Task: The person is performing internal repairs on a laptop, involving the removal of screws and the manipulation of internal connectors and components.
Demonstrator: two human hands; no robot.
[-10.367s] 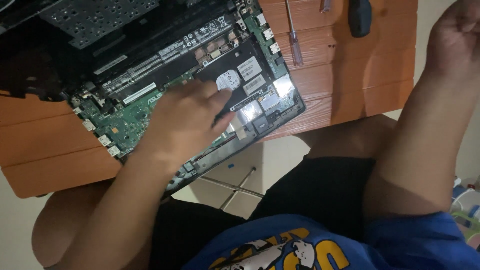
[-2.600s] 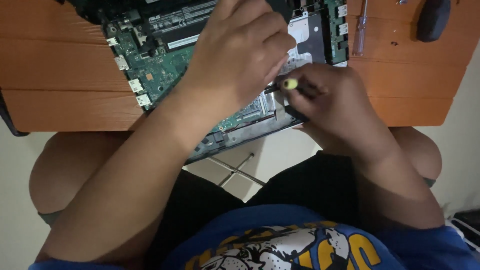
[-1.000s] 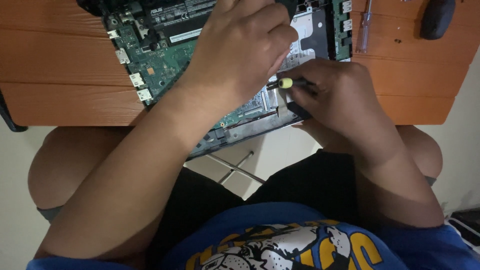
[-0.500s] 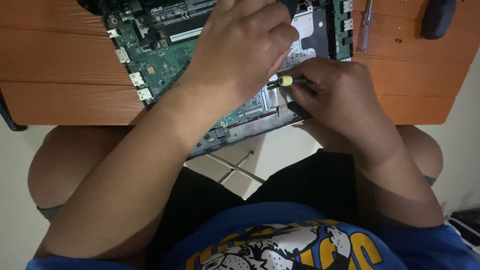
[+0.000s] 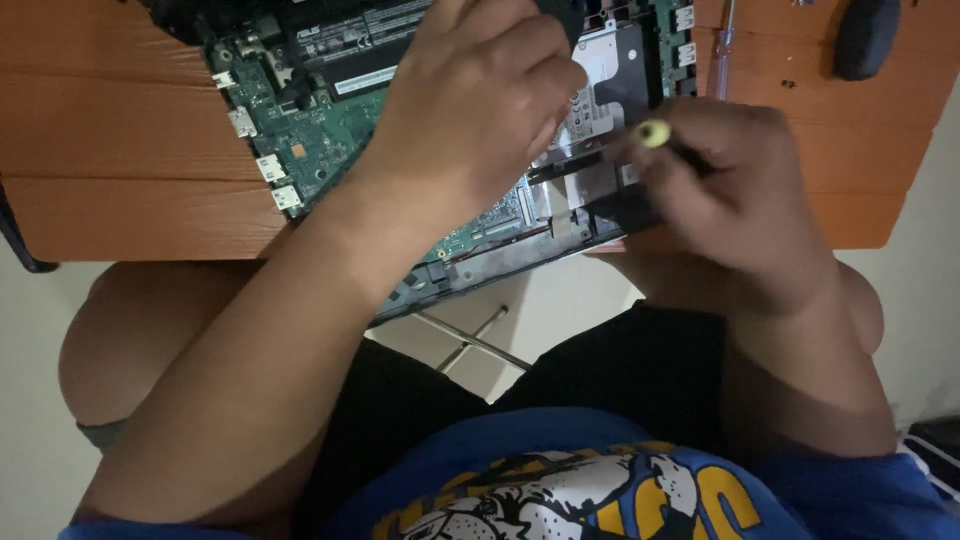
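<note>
So we've got the opened laptop point(image 5: 450, 150) lying bottom-up on the orange wooden table point(image 5: 120, 130), its near edge hanging a bit over the table's front edge above our lap. The green motherboard point(image 5: 320, 150) is exposed on the left part, with a row of silver ports along its left side, and the silver hard drive point(image 5: 600, 90) sits in its bay toward the right.

Our right hand point(image 5: 730, 200) has its fingers point(image 5: 690, 150) wrapped tight around a small screwdriver point(image 5: 655, 133). Only the yellow-green end of the handle really shows, poking out toward the drive; the tip is hidden, so we can't tell what it's touching. The hand sits right at the laptop's near right corner.

Our left hand point(image 5: 480, 110) is laid over the middle of the board, fingers curled downward and close together, resting on the laptop just beside the drive. Can't tell if it's pinching anything under there, looks more like it's just pressing down.

Farther out on the table, past the laptop's right edge, there's a second screwdriver point(image 5: 722, 55) with a thin shaft lying flat, and a dark oval thing point(image 5: 865, 35) near the far right corner, well apart from both hands.
</note>
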